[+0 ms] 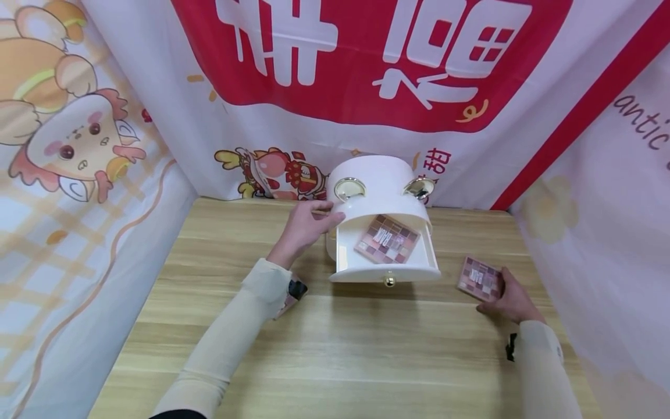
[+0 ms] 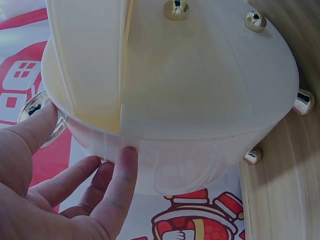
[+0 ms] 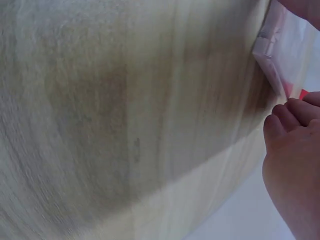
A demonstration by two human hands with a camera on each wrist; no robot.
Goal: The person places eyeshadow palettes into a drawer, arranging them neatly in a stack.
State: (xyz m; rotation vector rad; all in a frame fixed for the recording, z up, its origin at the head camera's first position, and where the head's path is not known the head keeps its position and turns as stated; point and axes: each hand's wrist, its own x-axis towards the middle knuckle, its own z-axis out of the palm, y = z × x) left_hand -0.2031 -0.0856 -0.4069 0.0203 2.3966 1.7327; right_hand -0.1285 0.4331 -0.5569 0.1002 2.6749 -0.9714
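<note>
A white rounded storage box (image 1: 373,174) stands at the back, its drawer (image 1: 387,273) pulled out toward me. In the drawer lies an eyeshadow palette (image 1: 387,240), turned at an angle. My left hand (image 1: 309,227) touches the left side of the box with relaxed fingers; in the left wrist view its thumb (image 2: 42,120) is by a gold-rimmed round piece (image 2: 35,112) and its fingertips meet the side wall. On the right, my right hand (image 1: 510,299) pinches a second eyeshadow palette (image 1: 478,279) by its edges, close over the table.
Below my left wrist, part of another palette (image 1: 282,308) shows on the wooden table (image 1: 335,355); the sleeve and wrist camera hide the rest. A printed cloth (image 1: 293,116) hangs right behind the box, with cloth walls at left and right. A gold knob (image 1: 389,281) sticks out from the drawer front.
</note>
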